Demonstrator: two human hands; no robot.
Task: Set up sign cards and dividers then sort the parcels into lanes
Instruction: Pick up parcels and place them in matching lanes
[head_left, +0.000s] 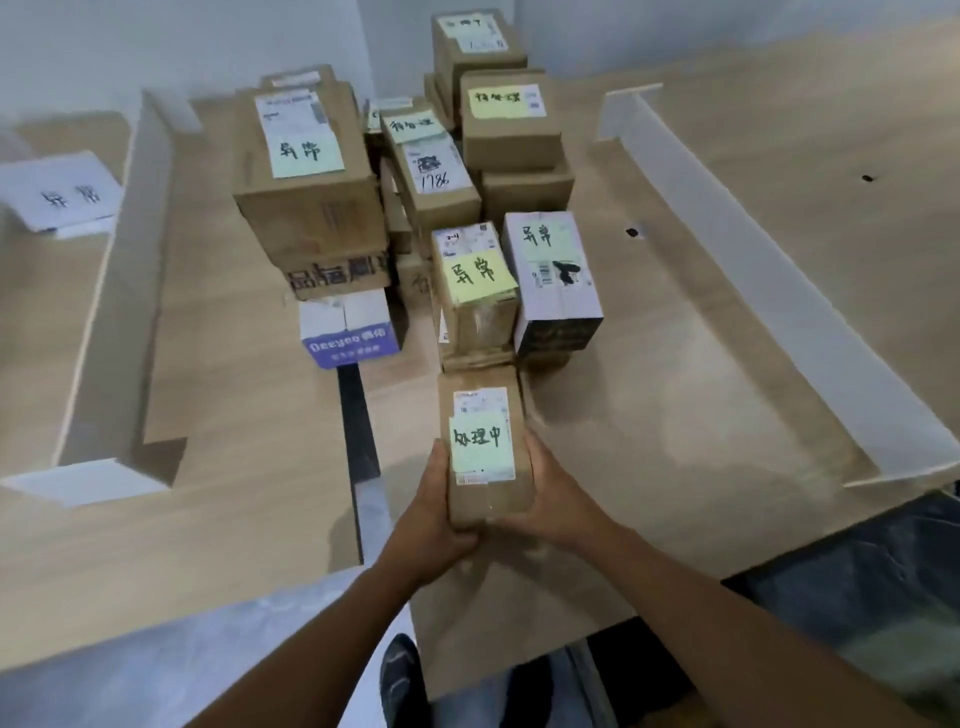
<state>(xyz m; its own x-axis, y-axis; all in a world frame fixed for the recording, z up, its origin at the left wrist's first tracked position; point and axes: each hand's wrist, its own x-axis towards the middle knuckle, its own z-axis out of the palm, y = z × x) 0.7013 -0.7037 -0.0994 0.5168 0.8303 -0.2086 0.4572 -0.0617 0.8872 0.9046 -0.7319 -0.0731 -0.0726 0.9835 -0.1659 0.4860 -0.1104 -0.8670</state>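
The left hand (434, 519) and right hand (550, 499) are gripping one small brown parcel (483, 447) by its sides, fingers curled around it, above the near table (675, 415). Beyond it, at least ten stacked parcels (311, 208) are sitting between two white dividers, the left divider (130, 291) and the right divider (769, 291). One sign card (57, 192) is lying far left.

Stacked parcels (457, 208) block the middle of the desk (675, 389), seemingly packed without gaps. Bare wood lies open on their right up to the right divider (779, 312), and on their left up to the left divider (130, 270).
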